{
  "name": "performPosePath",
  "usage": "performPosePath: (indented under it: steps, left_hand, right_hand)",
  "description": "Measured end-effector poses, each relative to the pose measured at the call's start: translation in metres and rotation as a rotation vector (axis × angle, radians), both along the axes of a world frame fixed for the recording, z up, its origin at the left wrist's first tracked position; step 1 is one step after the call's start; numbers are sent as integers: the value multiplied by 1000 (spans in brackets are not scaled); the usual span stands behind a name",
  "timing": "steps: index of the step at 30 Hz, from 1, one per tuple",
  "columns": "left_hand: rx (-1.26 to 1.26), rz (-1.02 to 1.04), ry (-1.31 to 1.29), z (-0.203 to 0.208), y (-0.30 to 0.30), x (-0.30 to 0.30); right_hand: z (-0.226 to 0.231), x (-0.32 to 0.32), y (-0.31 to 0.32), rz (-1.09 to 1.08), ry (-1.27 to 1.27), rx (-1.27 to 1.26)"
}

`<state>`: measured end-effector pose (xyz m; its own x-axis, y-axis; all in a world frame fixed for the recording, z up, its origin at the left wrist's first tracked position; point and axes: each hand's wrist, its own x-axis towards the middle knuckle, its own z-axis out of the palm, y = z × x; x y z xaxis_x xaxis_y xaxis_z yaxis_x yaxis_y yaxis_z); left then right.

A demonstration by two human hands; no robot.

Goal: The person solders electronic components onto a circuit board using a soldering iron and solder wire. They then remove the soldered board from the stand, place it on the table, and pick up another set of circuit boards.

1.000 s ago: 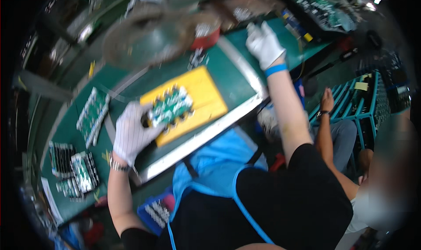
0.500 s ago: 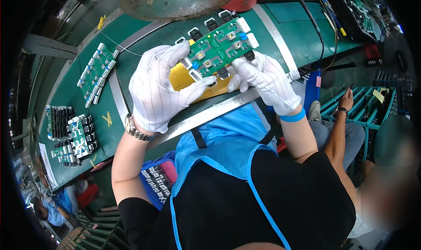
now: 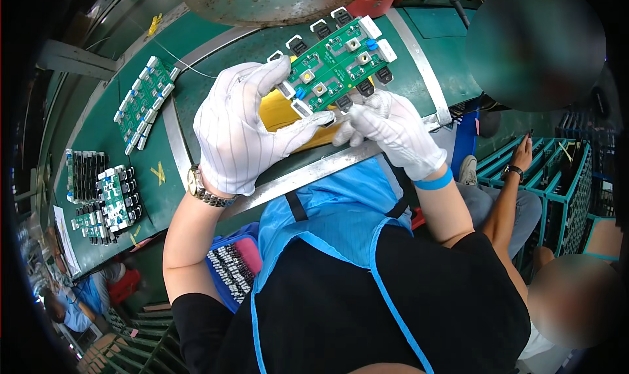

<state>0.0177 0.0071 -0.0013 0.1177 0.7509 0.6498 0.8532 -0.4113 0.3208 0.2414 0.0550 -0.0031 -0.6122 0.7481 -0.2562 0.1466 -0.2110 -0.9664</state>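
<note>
A green circuit board (image 3: 337,66) is held up and tilted over the bench, with black and white connectors along its edges. My left hand (image 3: 236,128), in a striped white glove, grips its left end between thumb and fingers. My right hand (image 3: 398,130), also gloved, has its fingers closed just below the board's lower edge, beside a black connector (image 3: 344,102). What those fingertips pinch, if anything, is too small to make out. Beneath the board lies a yellow surface (image 3: 278,115), partly hidden by my left hand.
Another green board (image 3: 145,104) lies on the green bench at left, near stacked boards (image 3: 108,200). A metal strip (image 3: 295,172) edges the bench. A red container (image 3: 375,3) stands at the back. Below, a blue bin (image 3: 229,275) holds small parts. Other people are nearby.
The board has shifted slightly up and to the right with my left hand. My right hand has moved off its lower right part, leftward and down. Another person's head has appeared at upper right.
</note>
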Motion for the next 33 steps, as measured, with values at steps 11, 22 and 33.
performPosePath:
  steps: [11,22,33]
  left_hand:
    - [6,-55,-23,4,1,-2]
    - [-159,-31,59,-4,3,-3]
    - [-678,-247,-421,-17,14,-45]
  right_hand:
    - [-15,-19,0,18,280,-89]
    - [-23,-16,0,58,154,348]
    - [-20,-35,1,57,74,464]
